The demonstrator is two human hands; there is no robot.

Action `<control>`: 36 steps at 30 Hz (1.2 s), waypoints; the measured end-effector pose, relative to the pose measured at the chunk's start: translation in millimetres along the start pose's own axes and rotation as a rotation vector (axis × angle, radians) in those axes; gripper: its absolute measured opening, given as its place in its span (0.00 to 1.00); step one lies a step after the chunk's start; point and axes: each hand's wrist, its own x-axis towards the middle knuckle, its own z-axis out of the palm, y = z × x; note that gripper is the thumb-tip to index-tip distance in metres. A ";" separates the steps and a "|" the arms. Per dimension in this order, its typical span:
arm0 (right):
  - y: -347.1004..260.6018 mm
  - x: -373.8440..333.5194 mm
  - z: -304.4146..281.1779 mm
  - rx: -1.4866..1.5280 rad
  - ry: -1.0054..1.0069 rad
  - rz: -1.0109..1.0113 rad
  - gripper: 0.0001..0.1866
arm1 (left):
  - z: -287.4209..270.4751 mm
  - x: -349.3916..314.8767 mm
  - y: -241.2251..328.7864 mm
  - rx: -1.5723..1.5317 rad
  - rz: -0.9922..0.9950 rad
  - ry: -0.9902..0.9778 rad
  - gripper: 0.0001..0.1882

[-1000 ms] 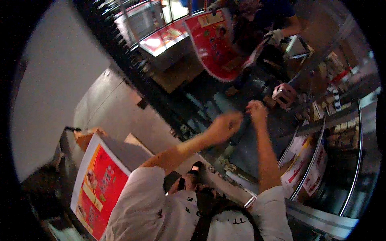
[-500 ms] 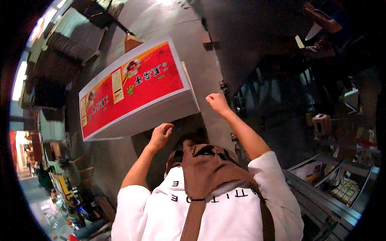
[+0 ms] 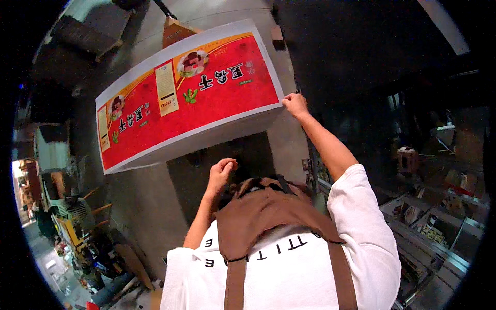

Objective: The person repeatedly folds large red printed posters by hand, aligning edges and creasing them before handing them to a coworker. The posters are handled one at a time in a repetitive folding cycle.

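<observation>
A tall stack of large printed sheets (image 3: 222, 111) stands in front of me. Its top sheet is red with a white margin, yellow bands, food pictures and dark lettering that appears upside down from my side. At the near right corner of that top sheet, my right hand (image 3: 295, 105) has its fingers pinched together on the edge. My left hand (image 3: 222, 173) hovers nearer my body, short of the stack's front side, with fingers curled in and nothing visible in them. A brown apron (image 3: 274, 217) covers my white shirt.
Behind the stack is a brown wooden block (image 3: 176, 31) beside a dark bar. A smaller block (image 3: 278, 37) lies on the floor farther right. Metal-framed racks (image 3: 434, 232) with papers stand at my right. Assorted tools and clutter (image 3: 72, 232) fill the left side.
My right hand has moved from beside the stack onto the top sheet's near right corner. My left hand stays curled near my body. The view has shifted, bringing the stack closer.
</observation>
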 end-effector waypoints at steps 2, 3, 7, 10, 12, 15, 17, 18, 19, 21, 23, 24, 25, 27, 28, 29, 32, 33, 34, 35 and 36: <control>-8.0 3.9 -6.6 -0.061 -0.027 0.040 0.11 | -20.9 9.8 3.0 0.038 -0.012 -0.004 0.12; -11.5 2.6 -8.5 -0.144 -0.013 0.077 0.11 | -28.0 14.1 4.9 0.009 -0.035 -0.013 0.12; -33.4 -3.9 -21.5 -0.172 -0.016 0.124 0.11 | -53.7 38.8 14.9 0.096 -0.051 -0.056 0.12; -34.8 -2.3 -21.1 -0.196 -0.051 0.112 0.12 | -54.5 60.7 25.7 0.169 -0.022 -0.121 0.13; -32.1 -5.7 -22.9 -0.163 -0.032 0.111 0.12 | -42.4 74.8 30.7 0.152 -0.011 -0.172 0.13; -26.9 1.2 -24.6 -0.023 -0.020 0.104 0.13 | -15.4 91.1 42.4 0.001 -0.069 -0.239 0.14; -25.7 6.6 -24.2 0.180 -0.079 0.134 0.15 | 4.2 100.5 39.4 -0.261 -0.213 -0.281 0.16; -26.4 7.4 -22.9 0.380 -0.118 0.222 0.15 | 15.1 101.6 48.9 -0.438 -0.320 -0.292 0.17; -47.7 4.9 -27.6 0.580 -0.165 0.303 0.16 | 22.2 103.9 55.8 -0.584 -0.393 -0.266 0.19; -72.9 4.0 -40.8 0.848 -0.357 0.350 0.17 | 34.3 111.9 65.5 -0.894 -0.520 -0.206 0.23; -72.5 5.8 -38.0 0.935 -0.390 0.304 0.17 | 36.1 119.3 65.6 -1.206 -0.343 -0.066 0.25; -73.2 5.3 -36.3 0.978 -0.419 0.276 0.16 | 33.4 121.7 61.7 -1.359 -0.234 0.016 0.26; -87.5 -2.8 -42.3 1.043 -0.399 0.303 0.15 | 22.9 124.9 48.4 -1.458 -0.163 0.111 0.24; -63.8 -1.5 -34.1 1.050 -0.395 0.315 0.12 | -3.6 128.9 45.0 -1.566 -0.048 0.229 0.21; -53.3 -3.6 -35.4 0.987 -0.402 0.340 0.12 | -20.2 122.1 38.5 -1.588 0.003 0.270 0.20; -30.9 0.9 -32.4 0.999 -0.413 0.333 0.13 | -36.0 116.4 35.0 -1.598 0.052 0.327 0.19; -28.8 -6.0 -35.3 1.109 -0.392 0.317 0.14 | -102.9 95.0 3.3 -1.550 0.192 0.479 0.17; -24.1 -5.9 -36.3 1.134 -0.385 0.340 0.14 | -124.7 86.4 -9.5 -1.516 0.248 0.502 0.17; -21.6 -3.8 -35.5 1.161 -0.379 0.367 0.14 | -151.6 72.8 -17.1 -1.478 0.301 0.528 0.16; -12.5 0.6 -32.9 1.137 -0.377 0.409 0.14 | -179.8 63.8 -17.3 -1.427 0.278 0.590 0.15; -7.3 2.1 -28.8 1.112 -0.366 0.458 0.15 | -206.4 53.3 -14.1 -1.332 0.307 0.656 0.15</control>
